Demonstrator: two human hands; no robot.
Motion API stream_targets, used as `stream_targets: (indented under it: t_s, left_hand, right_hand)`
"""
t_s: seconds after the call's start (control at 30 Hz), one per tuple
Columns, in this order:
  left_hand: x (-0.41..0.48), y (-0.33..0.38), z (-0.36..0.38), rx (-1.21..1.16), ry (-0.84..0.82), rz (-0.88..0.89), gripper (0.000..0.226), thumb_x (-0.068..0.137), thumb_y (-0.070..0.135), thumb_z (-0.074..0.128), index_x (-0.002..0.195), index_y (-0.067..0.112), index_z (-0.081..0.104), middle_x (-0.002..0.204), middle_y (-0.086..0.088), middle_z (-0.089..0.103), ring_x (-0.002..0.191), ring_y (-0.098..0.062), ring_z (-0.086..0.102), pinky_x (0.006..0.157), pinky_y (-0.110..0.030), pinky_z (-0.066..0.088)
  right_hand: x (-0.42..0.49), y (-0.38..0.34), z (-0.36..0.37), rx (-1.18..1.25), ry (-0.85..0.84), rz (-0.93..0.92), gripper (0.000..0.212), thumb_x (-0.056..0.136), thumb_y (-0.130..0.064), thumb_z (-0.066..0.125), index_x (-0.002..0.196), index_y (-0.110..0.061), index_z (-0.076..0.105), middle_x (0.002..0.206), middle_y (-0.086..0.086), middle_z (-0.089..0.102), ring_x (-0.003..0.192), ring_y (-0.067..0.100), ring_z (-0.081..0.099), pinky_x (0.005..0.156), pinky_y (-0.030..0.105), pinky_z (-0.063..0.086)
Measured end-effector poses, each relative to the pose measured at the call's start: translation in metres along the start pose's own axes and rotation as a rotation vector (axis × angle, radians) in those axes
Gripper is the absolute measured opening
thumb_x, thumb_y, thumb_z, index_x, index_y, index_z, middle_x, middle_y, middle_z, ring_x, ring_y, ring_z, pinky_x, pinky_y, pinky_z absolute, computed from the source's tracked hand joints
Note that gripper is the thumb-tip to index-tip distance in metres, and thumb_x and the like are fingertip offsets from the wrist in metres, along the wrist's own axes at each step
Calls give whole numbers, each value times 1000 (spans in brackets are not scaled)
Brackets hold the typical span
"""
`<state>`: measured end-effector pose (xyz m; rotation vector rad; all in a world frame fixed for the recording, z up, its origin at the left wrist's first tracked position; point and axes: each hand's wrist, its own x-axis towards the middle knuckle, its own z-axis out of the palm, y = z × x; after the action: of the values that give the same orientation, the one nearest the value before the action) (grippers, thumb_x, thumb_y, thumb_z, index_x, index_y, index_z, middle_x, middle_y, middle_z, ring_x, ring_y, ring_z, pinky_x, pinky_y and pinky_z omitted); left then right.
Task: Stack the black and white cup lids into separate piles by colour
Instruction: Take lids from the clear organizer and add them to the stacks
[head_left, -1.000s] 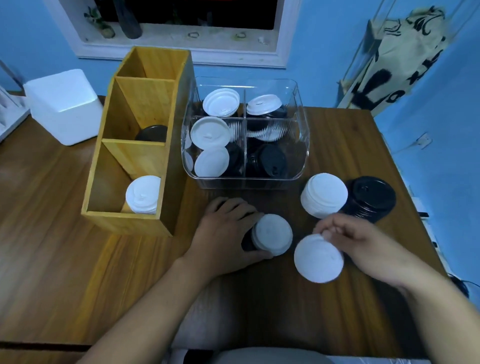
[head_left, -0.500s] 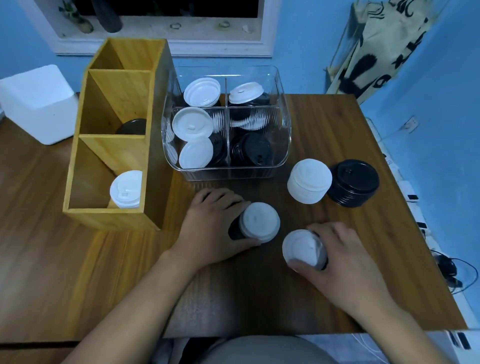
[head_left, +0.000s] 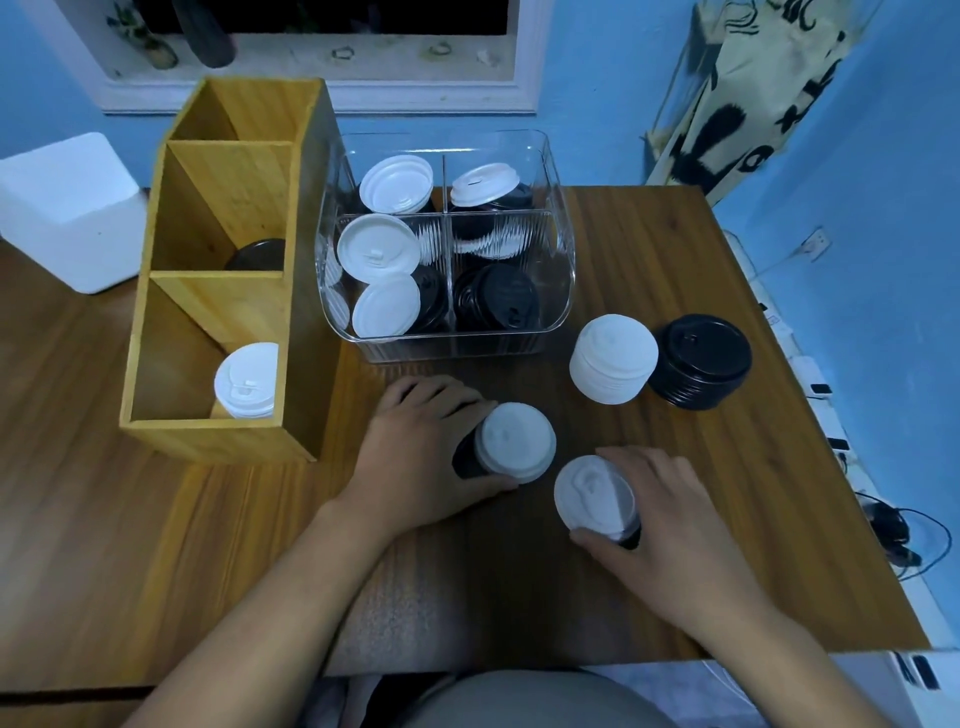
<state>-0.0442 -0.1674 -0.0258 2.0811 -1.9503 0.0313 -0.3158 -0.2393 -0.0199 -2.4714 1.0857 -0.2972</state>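
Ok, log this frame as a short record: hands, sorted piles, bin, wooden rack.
left hand: grips a white-topped stack, black below
right hand: grips a white lid, something dark under it
clear bin: four compartments, mixed lids
sorted piles: white pile beside black pile, on the table right of the bin
wooden organiser: black lid in middle compartment, white lids in front one
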Motion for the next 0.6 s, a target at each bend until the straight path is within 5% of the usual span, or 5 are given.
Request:
stream_targets:
  t_s: [0.13, 0.3, 0.4, 0.6]
  left_hand:
    - [0, 0, -1, 3, -15, -1, 83, 76, 91, 50, 132, 32, 65, 129, 13, 65, 127, -14, 52, 110, -37, 32]
    - [0, 0, -1, 32, -40, -1, 82, 75, 91, 50, 134, 36, 62, 131, 15, 63, 128, -12, 50, 112, -34, 26]
    - [0, 0, 0, 37, -38, -1, 83, 74, 91, 50, 132, 33, 64, 129, 13, 65, 126, -12, 52, 110, -35, 29]
    - [4, 1, -2, 47, -67, -21, 83, 73, 93, 47, 132, 36, 62, 128, 15, 63, 125, -11, 49, 110, -35, 27]
  right_hand:
    - [9, 8, -21, 221, -61, -45, 75, 71, -47, 85, 137, -37, 51, 132, -34, 47, 127, -6, 41, 101, 11, 34]
    - [60, -14, -31, 145, -200, -212, 78, 78, -42, 82, 145, -40, 43, 142, -37, 36, 135, -15, 27, 102, -2, 18]
    - [89, -22, -17, 63, -305, -284, 76, 84, -44, 76, 149, -39, 37, 149, -29, 32, 137, -9, 23, 106, 5, 14]
    - [97, -25, -6, 125, -316, -269, 70, 85, -51, 73, 147, -40, 41, 149, -23, 38, 136, -4, 30, 115, 24, 28]
